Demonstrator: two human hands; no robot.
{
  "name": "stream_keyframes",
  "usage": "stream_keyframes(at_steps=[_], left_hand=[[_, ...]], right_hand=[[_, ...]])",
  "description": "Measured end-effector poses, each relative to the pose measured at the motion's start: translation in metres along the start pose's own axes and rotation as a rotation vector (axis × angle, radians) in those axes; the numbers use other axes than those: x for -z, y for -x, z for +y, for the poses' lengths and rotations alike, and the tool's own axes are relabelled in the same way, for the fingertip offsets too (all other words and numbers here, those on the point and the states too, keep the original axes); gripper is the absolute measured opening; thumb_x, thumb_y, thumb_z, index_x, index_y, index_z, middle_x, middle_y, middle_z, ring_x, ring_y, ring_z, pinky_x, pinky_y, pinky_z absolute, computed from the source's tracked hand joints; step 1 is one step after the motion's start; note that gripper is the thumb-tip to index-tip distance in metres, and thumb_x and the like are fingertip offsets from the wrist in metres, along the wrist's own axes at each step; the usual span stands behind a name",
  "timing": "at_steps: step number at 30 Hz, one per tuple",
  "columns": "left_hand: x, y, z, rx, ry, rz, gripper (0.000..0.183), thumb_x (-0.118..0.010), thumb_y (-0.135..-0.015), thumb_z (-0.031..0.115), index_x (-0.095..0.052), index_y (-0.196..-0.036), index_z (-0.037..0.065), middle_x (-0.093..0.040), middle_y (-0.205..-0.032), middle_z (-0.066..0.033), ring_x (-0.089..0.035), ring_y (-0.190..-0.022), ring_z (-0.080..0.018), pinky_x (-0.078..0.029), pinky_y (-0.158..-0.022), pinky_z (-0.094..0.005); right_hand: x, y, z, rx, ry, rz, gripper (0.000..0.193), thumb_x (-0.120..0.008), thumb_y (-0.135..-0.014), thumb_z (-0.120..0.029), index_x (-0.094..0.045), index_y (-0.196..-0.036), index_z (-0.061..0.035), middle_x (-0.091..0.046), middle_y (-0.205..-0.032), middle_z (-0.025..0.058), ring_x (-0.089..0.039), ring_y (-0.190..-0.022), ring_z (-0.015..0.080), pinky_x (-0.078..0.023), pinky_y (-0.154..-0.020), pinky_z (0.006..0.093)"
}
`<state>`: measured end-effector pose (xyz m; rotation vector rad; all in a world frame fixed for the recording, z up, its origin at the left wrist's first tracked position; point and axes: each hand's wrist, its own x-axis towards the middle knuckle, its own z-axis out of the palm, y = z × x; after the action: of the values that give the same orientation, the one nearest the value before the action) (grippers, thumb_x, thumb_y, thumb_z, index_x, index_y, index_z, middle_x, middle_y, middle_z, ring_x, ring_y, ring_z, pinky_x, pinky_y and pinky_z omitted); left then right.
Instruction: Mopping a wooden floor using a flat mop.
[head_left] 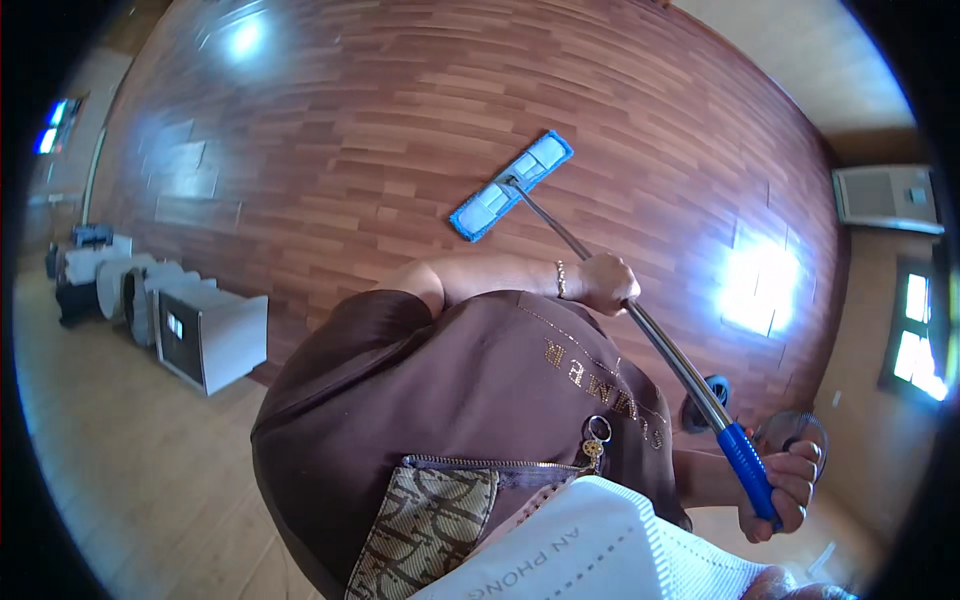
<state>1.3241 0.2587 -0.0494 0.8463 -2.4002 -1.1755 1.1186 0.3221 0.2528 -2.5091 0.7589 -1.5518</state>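
Observation:
A flat mop with a blue-fringed head rests on the wood-look floor ahead of me. Its steel pole slants from the head back toward my right side. My left hand, with a bracelet at the wrist, reaches across my body and is closed around the middle of the pole. Lower down at the right, my right hand wraps its fingers round the blue grip at the pole's end. My brown shirt and a patterned pocket with a zip fill the lower middle.
White, box-like appliances and rounded items line the left side. A standing fan is close by my right hand, with a dark round object near it. A white unit is at the right wall. Bright light reflects off the floor.

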Motion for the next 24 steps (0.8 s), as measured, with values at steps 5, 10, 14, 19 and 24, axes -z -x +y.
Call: stream_keyframes(at_steps=[5, 10, 14, 19, 24], left_hand=[[-0.005, 0.058, -0.043, 0.192, -0.025, 0.278, 0.029, -0.063, -0.081, 0.03, -0.056, -0.063, 0.009, -0.06, -0.064, -0.0144, -0.063, -0.065, -0.0369, -0.049, -0.058, -0.0485], [0.043, 0.142, -0.091, 0.466, -0.085, 0.558, 0.032, -0.062, -0.083, 0.029, -0.054, -0.061, 0.008, -0.059, -0.063, -0.014, -0.062, -0.066, -0.0362, -0.048, -0.06, -0.0486], [0.057, 0.199, -0.143, 0.567, -0.207, 0.77, 0.034, -0.061, -0.084, 0.028, -0.053, -0.057, 0.008, -0.059, -0.063, -0.0114, -0.061, -0.064, -0.0333, -0.048, -0.056, -0.0461], [0.069, 0.258, -0.171, 0.88, -0.251, 0.919, 0.036, -0.066, -0.082, 0.028, -0.05, -0.058, 0.008, -0.057, -0.061, -0.0125, -0.059, -0.064, -0.0347, -0.047, -0.059, -0.0451], [0.054, 0.292, -0.169, 1.033, -0.397, 1.044, 0.038, -0.068, -0.081, 0.028, -0.047, -0.057, 0.008, -0.055, -0.059, -0.0125, -0.057, -0.062, -0.0354, -0.045, -0.057, -0.0459]], right_hand=[[-0.064, 0.01, 0.035, 0.012, -0.387, 0.058, 0.038, -0.046, -0.094, -0.044, -0.053, -0.09, -0.0069, -0.05, -0.068, 0.0084, -0.05, -0.06, 0.0217, -0.037, -0.052, 0.0379], [-0.17, -0.01, 0.045, -0.153, -0.631, -0.087, 0.037, -0.052, -0.093, -0.042, -0.053, -0.086, -0.0054, -0.054, -0.073, 0.0115, -0.055, -0.064, 0.0262, -0.041, -0.052, 0.0384], [-0.241, -0.018, 0.065, -0.134, -0.905, -0.274, 0.024, -0.067, -0.081, -0.02, -0.055, -0.086, -0.001, -0.058, -0.082, 0.0173, -0.062, -0.068, 0.0329, -0.048, -0.055, 0.0412], [-0.306, -0.029, 0.074, -0.201, -0.995, -0.57, 0.021, -0.073, -0.073, -0.009, -0.059, -0.086, -0.0028, -0.059, -0.088, 0.017, -0.065, -0.085, 0.0337, -0.053, -0.07, 0.0429], [-0.342, -0.048, 0.086, -0.041, -1.07, -0.711, 0.024, -0.079, -0.073, -0.016, -0.061, -0.086, -0.0081, -0.062, -0.089, 0.0112, -0.068, -0.086, 0.0304, -0.054, -0.073, 0.0411]])
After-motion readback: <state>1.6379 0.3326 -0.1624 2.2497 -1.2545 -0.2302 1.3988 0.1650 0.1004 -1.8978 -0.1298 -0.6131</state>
